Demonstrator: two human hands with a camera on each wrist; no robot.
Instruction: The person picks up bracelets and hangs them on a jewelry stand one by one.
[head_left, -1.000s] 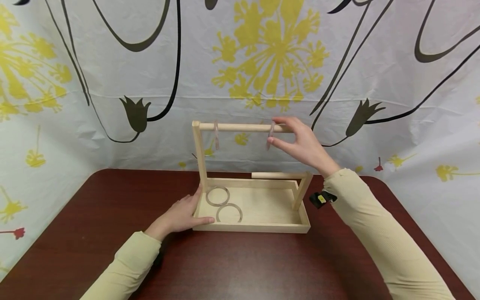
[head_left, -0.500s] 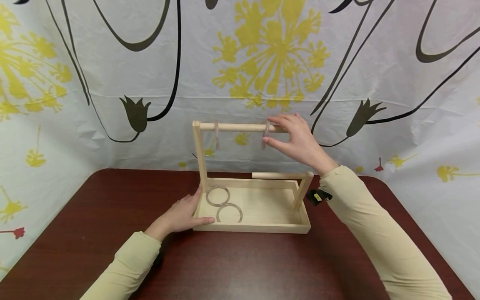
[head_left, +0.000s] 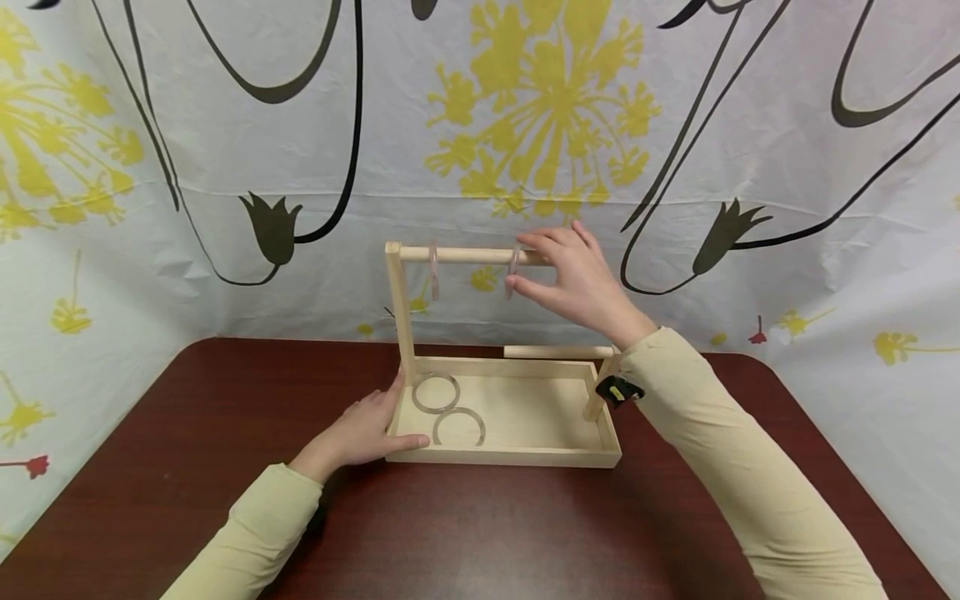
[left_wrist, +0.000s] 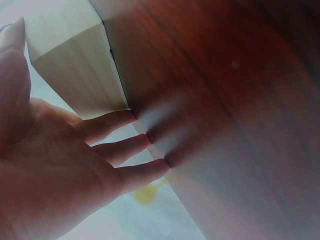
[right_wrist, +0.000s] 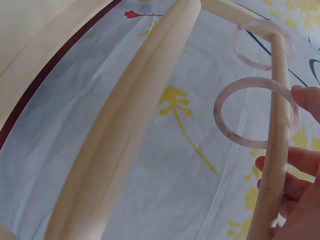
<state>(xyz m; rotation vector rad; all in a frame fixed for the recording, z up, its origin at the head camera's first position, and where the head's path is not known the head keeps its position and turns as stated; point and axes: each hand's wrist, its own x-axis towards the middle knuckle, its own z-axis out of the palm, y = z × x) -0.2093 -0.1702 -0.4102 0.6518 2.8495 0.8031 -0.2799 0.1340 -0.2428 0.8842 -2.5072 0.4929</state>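
My right hand (head_left: 581, 283) pinches a pale pinkish bangle (head_left: 512, 273) between thumb and fingers. That bangle (right_wrist: 218, 111) encircles the upper wooden rod (head_left: 472, 254) of a stand, as the right wrist view also shows. Farther left along the same rod hangs a second bangle (head_left: 434, 279). Two more bangles lie in the stand's wooden tray (head_left: 510, 457), the rear bangle (head_left: 458, 387) by the left post and the front bangle (head_left: 482, 427) nearer the front wall. At the tray's left front corner rests my left hand (head_left: 363, 429), thumb along the rim, fingers extended, fingertips touching the table in the left wrist view.
A shorter, lower rod (head_left: 558, 352) reaches left from the right post (head_left: 597, 400), partly behind my right wrist. The stand sits on a dark red-brown table (head_left: 480, 533). Behind it hangs a patterned white cloth (head_left: 480, 167).
My right hand has slid the pinched bangle leftward along the upper rod, toward the other hanging bangle. The left hand and the tray have stayed in place.
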